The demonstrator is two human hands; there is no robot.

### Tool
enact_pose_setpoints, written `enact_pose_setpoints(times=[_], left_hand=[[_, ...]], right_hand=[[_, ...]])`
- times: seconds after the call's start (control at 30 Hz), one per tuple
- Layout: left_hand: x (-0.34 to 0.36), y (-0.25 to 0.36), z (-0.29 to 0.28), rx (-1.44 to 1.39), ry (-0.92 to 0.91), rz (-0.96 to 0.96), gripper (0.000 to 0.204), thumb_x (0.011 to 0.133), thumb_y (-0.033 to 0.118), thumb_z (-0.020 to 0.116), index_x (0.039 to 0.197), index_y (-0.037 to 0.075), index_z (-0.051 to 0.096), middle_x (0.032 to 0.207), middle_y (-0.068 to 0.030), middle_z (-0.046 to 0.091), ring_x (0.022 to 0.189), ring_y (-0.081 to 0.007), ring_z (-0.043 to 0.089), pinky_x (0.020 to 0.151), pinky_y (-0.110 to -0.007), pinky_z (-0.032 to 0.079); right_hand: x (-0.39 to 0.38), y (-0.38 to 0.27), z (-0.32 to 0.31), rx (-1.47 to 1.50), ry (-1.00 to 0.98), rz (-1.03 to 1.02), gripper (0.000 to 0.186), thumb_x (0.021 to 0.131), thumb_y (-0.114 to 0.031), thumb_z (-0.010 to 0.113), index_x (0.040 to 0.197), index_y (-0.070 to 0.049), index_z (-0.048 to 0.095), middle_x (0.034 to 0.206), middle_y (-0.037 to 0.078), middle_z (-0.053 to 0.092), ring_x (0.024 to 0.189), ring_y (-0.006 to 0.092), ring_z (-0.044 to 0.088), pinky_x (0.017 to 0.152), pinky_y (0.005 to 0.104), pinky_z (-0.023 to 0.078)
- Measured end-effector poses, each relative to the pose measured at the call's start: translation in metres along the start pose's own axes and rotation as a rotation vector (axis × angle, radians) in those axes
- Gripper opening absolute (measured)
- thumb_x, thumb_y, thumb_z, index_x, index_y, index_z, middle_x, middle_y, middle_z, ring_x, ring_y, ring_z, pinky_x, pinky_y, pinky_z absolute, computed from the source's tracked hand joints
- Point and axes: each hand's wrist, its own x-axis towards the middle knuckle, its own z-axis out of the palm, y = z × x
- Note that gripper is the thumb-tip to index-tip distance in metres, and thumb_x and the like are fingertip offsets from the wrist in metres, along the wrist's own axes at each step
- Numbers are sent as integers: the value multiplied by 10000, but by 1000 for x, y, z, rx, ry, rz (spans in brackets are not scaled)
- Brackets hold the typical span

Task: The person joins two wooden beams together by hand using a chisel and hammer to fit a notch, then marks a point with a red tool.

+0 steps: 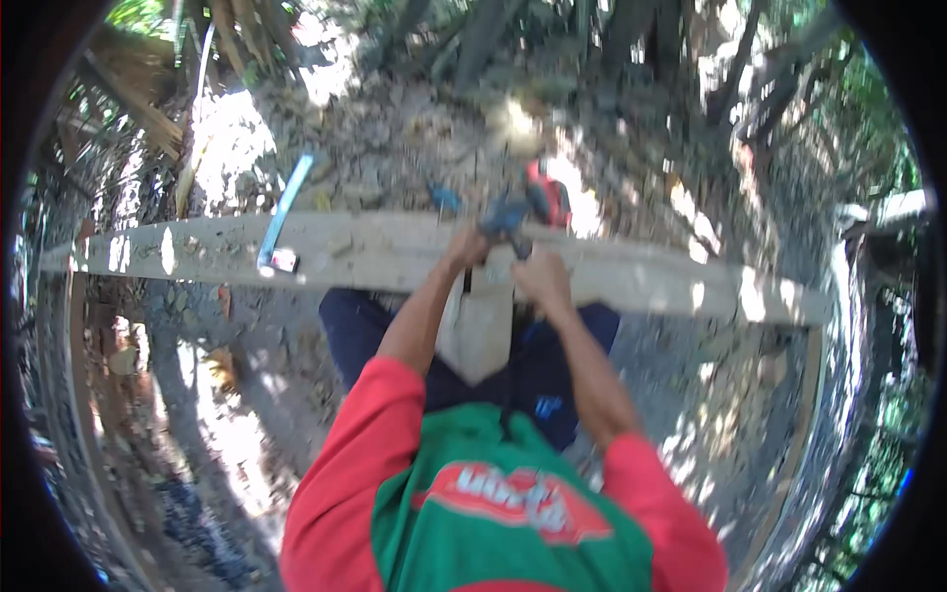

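Both my hands meet over the middle of a long pale timber beam. In between is a blurred blue-grey tool with a short dark handle; its exact kind is unclear. My right hand is closed round that handle. Close against the tool's left side, my left hand has its fingers curled, and blur hides what they hold. Just beyond the tool is a red and black object, possibly part of it. A shorter pale board runs from the beam towards me, between my legs, beside a dark gap.
A light-blue strip with a silvery end lies across the beam on the left. Beyond the beam is a small blue item. Side timbers run towards me from the beam's ends. Leafy ground, roots and trunks surround it.
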Motion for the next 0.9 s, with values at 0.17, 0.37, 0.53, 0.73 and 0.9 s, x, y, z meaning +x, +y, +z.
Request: enact_pose_setpoints(times=[0.17,0.37,0.53,0.73,0.9], left_hand=[[20,3,-8,32,-70,-275,242,795,223,816,839,55,648,722,28,573,695,-87,498,670,-286,450],[-30,5,-18,158,-105,-196,280,782,215,824,814,51,600,715,-37,574,697,-138,528,684,-302,460],[-73,22,-3,171,-50,107,244,768,176,823,814,70,608,793,-30,620,831,-169,601,751,-313,467],[20,28,-14,44,-127,-317,324,785,259,832,760,43,591,654,12,520,636,-103,463,622,-303,427],[12,32,-6,75,-104,-261,358,792,296,831,745,42,583,637,22,498,625,-99,438,600,-296,407]], right_hand=[[1,-28,-79,74,136,-68,323,730,-210,670,935,39,655,732,220,668,689,360,669,675,419,510],[-37,-175,-227,592,458,-440,127,832,-110,686,842,-62,569,598,7,538,496,97,516,483,244,407],[-67,-188,-293,895,348,-868,99,885,-86,572,917,-60,481,671,38,455,536,140,466,522,292,426],[-85,-180,-283,857,204,-795,86,907,-90,532,932,-78,450,701,31,445,575,127,457,571,301,426],[-85,-201,-327,775,233,-995,161,922,-138,518,774,-78,497,667,32,493,537,127,479,526,288,424]])
